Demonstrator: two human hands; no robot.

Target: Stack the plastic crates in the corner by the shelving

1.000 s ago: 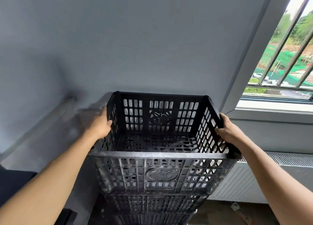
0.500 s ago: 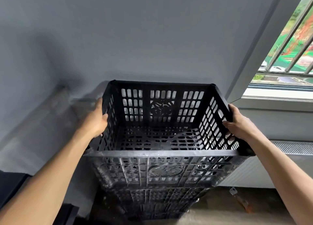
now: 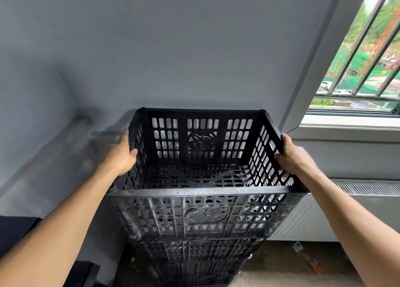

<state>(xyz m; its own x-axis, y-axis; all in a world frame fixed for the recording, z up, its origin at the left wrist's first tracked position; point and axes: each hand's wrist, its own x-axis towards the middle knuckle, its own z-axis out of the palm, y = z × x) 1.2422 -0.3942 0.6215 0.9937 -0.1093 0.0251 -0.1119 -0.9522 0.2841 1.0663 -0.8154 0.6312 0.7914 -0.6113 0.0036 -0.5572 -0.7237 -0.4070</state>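
A black slotted plastic crate (image 3: 203, 213) sits on top of a stack of like crates (image 3: 194, 258) against the grey wall. It is empty inside. My left hand (image 3: 121, 154) grips its left rim, thumb inside the wall. My right hand (image 3: 292, 157) grips the right rim the same way. The bottom of the stack is partly hidden by the crates above it.
A grey wall (image 3: 173, 48) stands right behind the stack. A barred window (image 3: 363, 70) and its sill are at the right, with a white radiator (image 3: 324, 217) below. A small scraper-like tool (image 3: 305, 258) lies on the concrete floor. Dark furniture (image 3: 15, 230) sits at the lower left.
The crate has stayed on the stack with both hands on its rims. My view has tilted slightly down and left, so the window has slid toward the right edge.
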